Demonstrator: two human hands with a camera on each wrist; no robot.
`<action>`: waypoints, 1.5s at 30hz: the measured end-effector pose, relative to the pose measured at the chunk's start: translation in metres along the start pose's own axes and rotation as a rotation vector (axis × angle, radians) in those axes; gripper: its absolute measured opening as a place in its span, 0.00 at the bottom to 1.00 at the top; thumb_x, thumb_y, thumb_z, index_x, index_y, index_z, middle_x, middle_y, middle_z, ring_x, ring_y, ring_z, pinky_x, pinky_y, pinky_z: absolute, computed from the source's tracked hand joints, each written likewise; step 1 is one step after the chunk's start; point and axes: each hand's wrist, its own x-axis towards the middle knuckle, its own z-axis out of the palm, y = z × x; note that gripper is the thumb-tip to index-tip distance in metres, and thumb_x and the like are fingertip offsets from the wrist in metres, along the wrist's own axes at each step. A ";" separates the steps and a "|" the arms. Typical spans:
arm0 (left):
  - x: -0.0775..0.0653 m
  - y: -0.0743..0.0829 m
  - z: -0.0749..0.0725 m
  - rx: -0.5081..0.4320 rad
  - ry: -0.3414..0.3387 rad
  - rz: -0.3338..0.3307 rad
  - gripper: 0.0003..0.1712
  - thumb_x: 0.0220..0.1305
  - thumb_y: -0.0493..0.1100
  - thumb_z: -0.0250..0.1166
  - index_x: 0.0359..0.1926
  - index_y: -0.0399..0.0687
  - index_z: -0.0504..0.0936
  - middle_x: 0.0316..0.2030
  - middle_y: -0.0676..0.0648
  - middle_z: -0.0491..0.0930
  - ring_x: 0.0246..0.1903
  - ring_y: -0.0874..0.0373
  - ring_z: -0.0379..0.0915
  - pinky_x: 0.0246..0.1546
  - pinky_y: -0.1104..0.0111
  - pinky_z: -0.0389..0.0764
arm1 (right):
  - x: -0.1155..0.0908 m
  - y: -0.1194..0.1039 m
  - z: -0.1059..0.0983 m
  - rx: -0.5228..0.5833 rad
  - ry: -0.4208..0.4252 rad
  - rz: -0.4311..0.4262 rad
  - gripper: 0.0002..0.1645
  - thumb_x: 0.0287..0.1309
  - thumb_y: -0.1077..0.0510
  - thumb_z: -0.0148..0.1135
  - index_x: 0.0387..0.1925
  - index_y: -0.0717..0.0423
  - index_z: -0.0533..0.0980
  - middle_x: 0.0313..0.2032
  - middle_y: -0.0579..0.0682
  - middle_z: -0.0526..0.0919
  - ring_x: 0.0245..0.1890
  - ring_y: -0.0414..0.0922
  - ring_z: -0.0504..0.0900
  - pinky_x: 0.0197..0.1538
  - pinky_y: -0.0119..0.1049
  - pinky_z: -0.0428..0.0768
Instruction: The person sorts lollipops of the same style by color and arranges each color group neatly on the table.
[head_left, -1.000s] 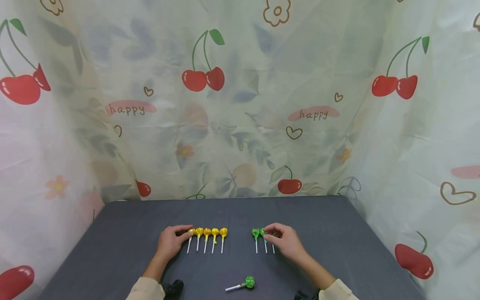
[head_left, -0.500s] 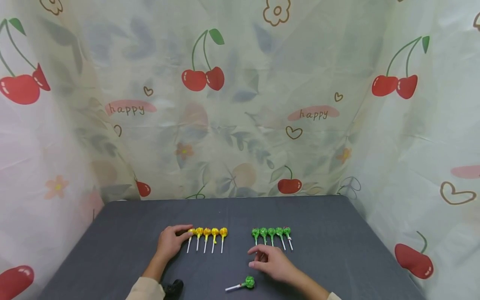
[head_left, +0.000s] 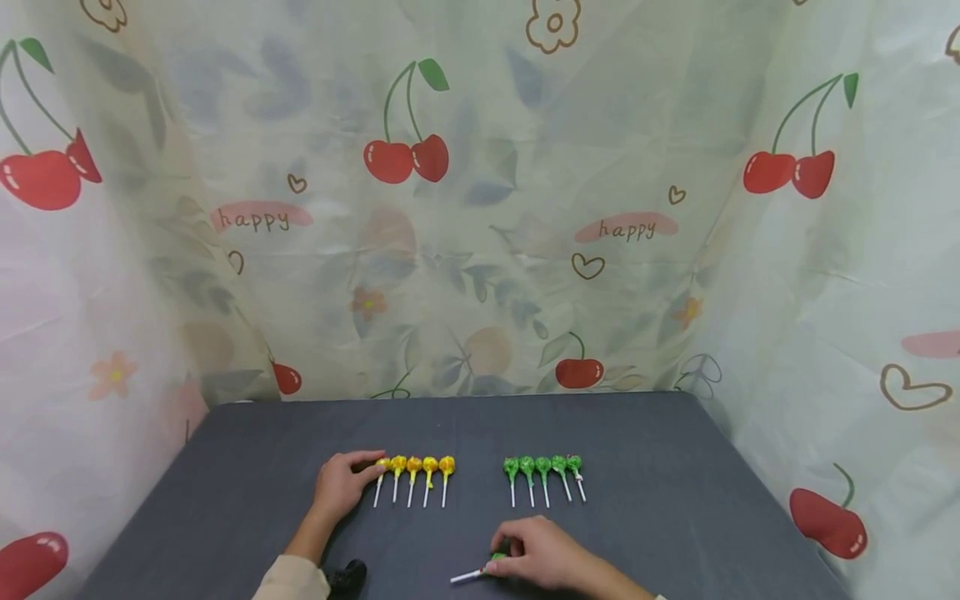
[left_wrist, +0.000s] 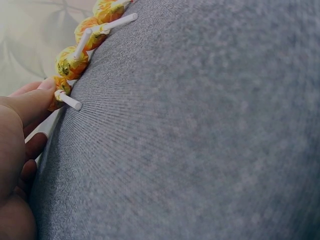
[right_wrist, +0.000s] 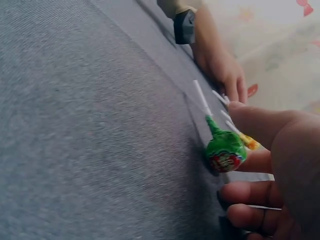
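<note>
In the head view, my left hand [head_left: 341, 485] pinches the head of the leftmost yellow lollipop [left_wrist: 61, 89] between thumb and finger. That lollipop ends a row of several yellow lollipops [head_left: 414, 467], their white sticks toward me. Nearer the front, my right hand [head_left: 543, 554] is over a single green lollipop [right_wrist: 226, 152] lying on the dark cloth. Its thumb and fingers stand around the green head, apart from it at the thumb as the right wrist view shows; its stick points left. Contact by the index finger cannot be told.
A row of several green lollipops [head_left: 543, 468] lies right of the yellow row, heads away from me. The grey cloth-covered table [head_left: 660, 467] is walled by a printed curtain [head_left: 480, 317] at the back and sides. A black device [head_left: 348, 578] sits by the left wrist.
My right hand has left the green row and moved toward me and slightly left, down to the single green lollipop. The left hand and the yellow row have stayed in place.
</note>
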 end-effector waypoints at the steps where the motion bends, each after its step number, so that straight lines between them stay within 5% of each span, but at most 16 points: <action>1: 0.000 0.000 0.000 0.002 0.000 -0.002 0.14 0.60 0.46 0.71 0.48 0.51 0.88 0.47 0.46 0.84 0.50 0.44 0.77 0.53 0.47 0.72 | -0.001 0.000 0.001 -0.011 0.004 0.003 0.14 0.55 0.43 0.69 0.32 0.47 0.80 0.15 0.28 0.66 0.16 0.25 0.63 0.19 0.22 0.65; 12: 0.000 0.001 0.000 0.010 0.002 -0.009 0.14 0.59 0.46 0.71 0.47 0.52 0.88 0.47 0.47 0.84 0.49 0.45 0.76 0.53 0.47 0.72 | -0.008 0.001 0.002 0.025 0.034 0.008 0.15 0.54 0.42 0.70 0.25 0.44 0.75 0.16 0.28 0.68 0.15 0.24 0.64 0.18 0.21 0.65; 17: 0.000 0.000 0.000 0.010 0.012 0.002 0.14 0.60 0.46 0.71 0.47 0.51 0.88 0.45 0.46 0.84 0.48 0.44 0.76 0.52 0.47 0.72 | -0.009 0.005 -0.001 0.130 0.074 -0.009 0.15 0.55 0.48 0.71 0.27 0.49 0.74 0.19 0.31 0.73 0.17 0.25 0.68 0.19 0.22 0.71; 22: 0.000 0.000 0.000 0.006 0.018 -0.006 0.14 0.59 0.46 0.71 0.47 0.51 0.88 0.45 0.47 0.85 0.49 0.45 0.77 0.53 0.48 0.72 | -0.009 0.009 -0.010 0.244 0.073 -0.001 0.13 0.55 0.55 0.71 0.30 0.54 0.74 0.20 0.37 0.78 0.17 0.28 0.74 0.19 0.27 0.76; 30: 0.000 0.000 0.001 0.007 0.012 -0.019 0.14 0.59 0.45 0.71 0.47 0.52 0.88 0.45 0.47 0.84 0.48 0.46 0.76 0.52 0.49 0.72 | -0.009 0.010 -0.032 0.277 0.101 0.049 0.13 0.49 0.60 0.74 0.34 0.56 0.77 0.22 0.43 0.80 0.20 0.33 0.78 0.22 0.29 0.77; 37: 0.001 -0.001 0.001 -0.001 0.006 -0.017 0.14 0.60 0.45 0.71 0.47 0.51 0.88 0.45 0.47 0.84 0.48 0.47 0.76 0.51 0.48 0.72 | -0.006 0.018 -0.049 0.204 0.210 0.076 0.13 0.48 0.64 0.74 0.37 0.60 0.80 0.29 0.44 0.79 0.24 0.35 0.77 0.27 0.30 0.76; 45: 0.001 -0.001 0.001 -0.003 0.004 -0.015 0.14 0.59 0.45 0.71 0.47 0.52 0.88 0.46 0.47 0.84 0.49 0.45 0.76 0.52 0.47 0.72 | -0.001 0.023 -0.075 0.164 0.291 0.242 0.13 0.51 0.66 0.71 0.41 0.60 0.81 0.36 0.50 0.83 0.27 0.41 0.78 0.27 0.32 0.76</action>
